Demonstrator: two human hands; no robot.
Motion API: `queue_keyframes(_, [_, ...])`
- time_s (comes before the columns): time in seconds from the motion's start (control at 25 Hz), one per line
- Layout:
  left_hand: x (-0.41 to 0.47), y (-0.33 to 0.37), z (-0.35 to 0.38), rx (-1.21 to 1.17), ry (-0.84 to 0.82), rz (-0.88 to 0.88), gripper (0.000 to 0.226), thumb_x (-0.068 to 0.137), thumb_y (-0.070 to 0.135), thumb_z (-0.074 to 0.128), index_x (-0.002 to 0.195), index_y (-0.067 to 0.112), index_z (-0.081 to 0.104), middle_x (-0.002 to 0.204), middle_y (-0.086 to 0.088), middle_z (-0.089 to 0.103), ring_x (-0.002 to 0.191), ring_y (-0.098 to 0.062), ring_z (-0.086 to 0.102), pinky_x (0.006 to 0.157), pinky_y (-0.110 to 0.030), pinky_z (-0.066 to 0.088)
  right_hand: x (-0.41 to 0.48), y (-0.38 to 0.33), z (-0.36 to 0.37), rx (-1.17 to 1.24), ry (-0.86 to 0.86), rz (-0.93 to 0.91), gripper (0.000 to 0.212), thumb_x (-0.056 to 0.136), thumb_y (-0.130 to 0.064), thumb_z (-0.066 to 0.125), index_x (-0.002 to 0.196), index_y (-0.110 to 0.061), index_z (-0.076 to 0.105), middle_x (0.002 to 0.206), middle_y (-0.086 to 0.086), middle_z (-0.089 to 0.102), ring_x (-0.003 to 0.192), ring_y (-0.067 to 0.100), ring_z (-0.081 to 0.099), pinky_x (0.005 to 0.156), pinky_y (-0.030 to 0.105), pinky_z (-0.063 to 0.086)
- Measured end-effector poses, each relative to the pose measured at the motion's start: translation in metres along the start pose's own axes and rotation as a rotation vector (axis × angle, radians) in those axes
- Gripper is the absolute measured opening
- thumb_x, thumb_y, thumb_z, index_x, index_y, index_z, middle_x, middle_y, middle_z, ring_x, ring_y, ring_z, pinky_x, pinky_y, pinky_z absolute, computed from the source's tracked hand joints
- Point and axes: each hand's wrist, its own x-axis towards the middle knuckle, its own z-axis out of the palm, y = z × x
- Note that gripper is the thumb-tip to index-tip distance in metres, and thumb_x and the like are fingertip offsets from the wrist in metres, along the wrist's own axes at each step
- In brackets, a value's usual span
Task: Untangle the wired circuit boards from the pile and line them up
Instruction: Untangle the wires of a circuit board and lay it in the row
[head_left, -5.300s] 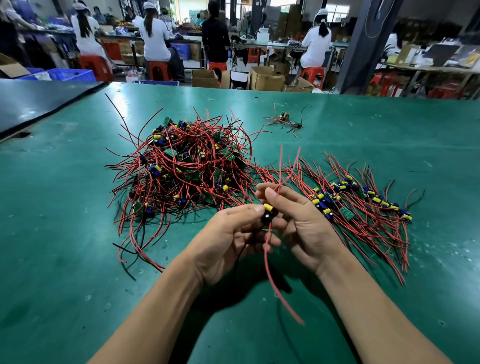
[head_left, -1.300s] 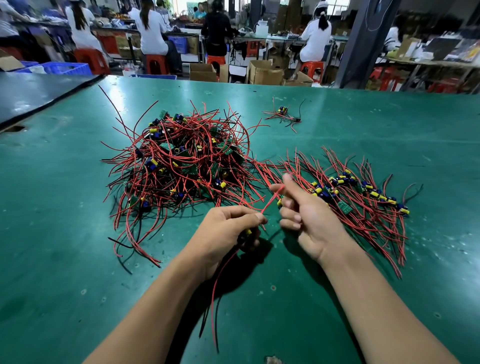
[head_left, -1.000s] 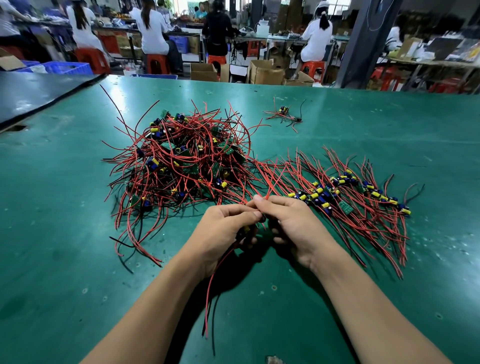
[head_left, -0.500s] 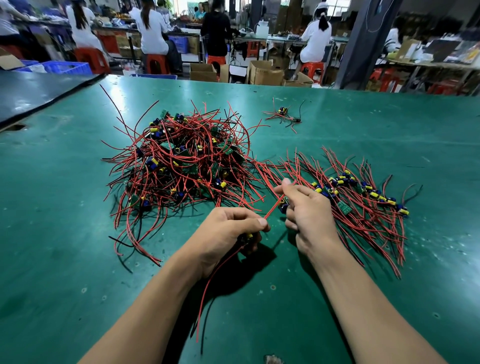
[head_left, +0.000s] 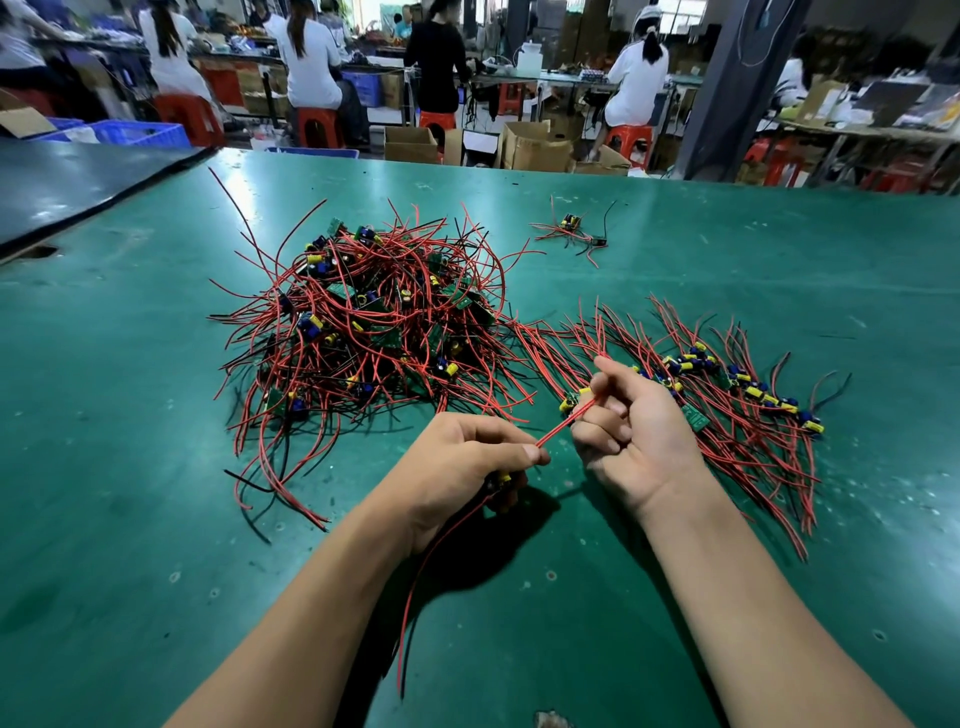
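A tangled pile of small green circuit boards (head_left: 374, 322) with red and black wires lies on the green table (head_left: 130, 467), left of centre. To the right, a row of lined-up boards (head_left: 727, 384) spreads its wires in a fan. My left hand (head_left: 462, 462) grips one board, mostly hidden in the fingers; its red wire tail hangs toward me. My right hand (head_left: 634, 431) pinches a red wire (head_left: 563, 423) of that board, stretched taut between both hands, beside the row's left end.
A single wired board (head_left: 571, 228) lies apart at the back of the table. A dark table edge (head_left: 93, 202) borders the far left. Beyond the table, people sit on red stools among cardboard boxes (head_left: 535, 148); a dark pillar (head_left: 727, 88) stands back right.
Over the last second my right hand has drawn away from the left, up and to the right, pulling the red wire straight. My left hand has stayed in place, holding the board.
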Motion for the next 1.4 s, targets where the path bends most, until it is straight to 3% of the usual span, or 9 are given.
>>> queue_keyframes(0.24, [0.004,-0.003,0.002,-0.005,0.074,-0.005,0.009,0.085,-0.003,0.065,0.086,-0.008,0.073,0.056,-0.012,0.057,0.046,-0.018,0.048,0.046,-0.021,0.039,-0.006,-0.005,-0.001,0.117,-0.163,0.106,0.025,0.083,-0.020,0.061,0.062,-0.008,0.055,0.044,-0.006,0.035,0.026,0.006,0.024,0.027,0.015,0.017])
queue_keyframes(0.4, [0.003,-0.004,0.002,-0.063,0.115,-0.023,0.010,0.086,0.004,0.068,0.080,0.000,0.075,0.061,-0.013,0.060,0.048,-0.019,0.053,0.049,-0.022,0.045,-0.005,-0.006,-0.003,-0.058,-0.178,0.017,0.033,0.096,-0.040,0.058,0.085,-0.010,0.068,0.052,-0.008,0.034,0.030,0.003,0.025,0.028,0.013,0.021])
queue_keyframes(0.56, [0.002,-0.004,0.002,-0.202,0.110,-0.048,0.007,0.086,0.007,0.069,0.083,0.002,0.073,0.065,-0.012,0.065,0.054,-0.022,0.061,0.055,-0.025,0.052,-0.004,-0.006,-0.005,-0.177,-0.133,-0.014,0.058,0.081,-0.059,0.066,0.107,-0.007,0.069,0.060,-0.006,0.040,0.034,0.002,0.027,0.030,0.014,0.024])
queue_keyframes(0.72, [0.001,0.001,0.000,-0.191,0.165,-0.020,0.005,0.086,0.011,0.069,0.086,0.008,0.073,0.071,-0.012,0.070,0.056,-0.022,0.066,0.052,-0.022,0.049,-0.002,0.002,-0.006,-0.308,-0.126,-0.068,0.043,0.096,-0.047,0.058,0.106,-0.008,0.071,0.062,-0.006,0.040,0.036,0.002,0.027,0.032,0.015,0.024])
queue_keyframes(0.8, [0.001,0.004,-0.002,-0.220,0.198,-0.001,0.006,0.087,0.013,0.069,0.089,0.009,0.071,0.074,-0.010,0.072,0.058,-0.021,0.068,0.055,-0.024,0.045,-0.001,0.010,-0.007,-0.474,-0.145,-0.171,0.024,0.099,-0.030,0.059,0.101,-0.010,0.073,0.063,-0.005,0.043,0.038,0.003,0.031,0.034,0.016,0.026])
queue_keyframes(0.88, [0.000,0.008,-0.004,-0.278,0.219,0.037,0.011,0.086,0.015,0.068,0.094,0.007,0.070,0.081,-0.010,0.074,0.066,-0.020,0.070,0.058,-0.025,0.047,-0.002,0.018,-0.010,-0.833,-0.188,-0.386,0.012,0.097,-0.019,0.065,0.097,-0.014,0.076,0.063,-0.008,0.053,0.044,0.003,0.042,0.042,0.017,0.035])
queue_keyframes(1.0, [0.000,0.015,-0.006,-0.393,0.252,0.126,0.015,0.086,0.016,0.067,0.096,0.005,0.068,0.087,-0.011,0.075,0.075,-0.019,0.071,0.065,-0.029,0.058,-0.006,0.030,-0.011,-1.316,-0.234,-0.709,0.008,0.089,-0.027,0.075,0.087,-0.019,0.073,0.066,-0.009,0.061,0.054,0.001,0.048,0.054,0.020,0.038])
queue_keyframes(1.2, [-0.002,0.019,-0.007,-0.465,0.292,0.122,0.009,0.087,0.017,0.067,0.093,0.011,0.068,0.092,-0.007,0.076,0.071,-0.021,0.068,0.056,-0.031,0.055,-0.013,0.043,-0.007,-1.362,-0.313,-0.760,0.034,0.073,-0.045,0.085,0.081,-0.023,0.061,0.060,-0.005,0.052,0.053,0.004,0.041,0.054,0.027,0.042])
queue_keyframes(1.4, [-0.001,0.019,-0.009,-0.476,0.293,0.118,0.022,0.079,0.021,0.069,0.099,0.012,0.067,0.089,-0.003,0.073,0.076,-0.012,0.067,0.072,-0.029,0.050,-0.017,0.044,-0.003,-1.242,-0.306,-0.843,0.031,0.090,-0.056,0.063,0.082,-0.026,0.059,0.067,-0.005,0.062,0.057,0.004,0.053,0.055,0.020,0.041])
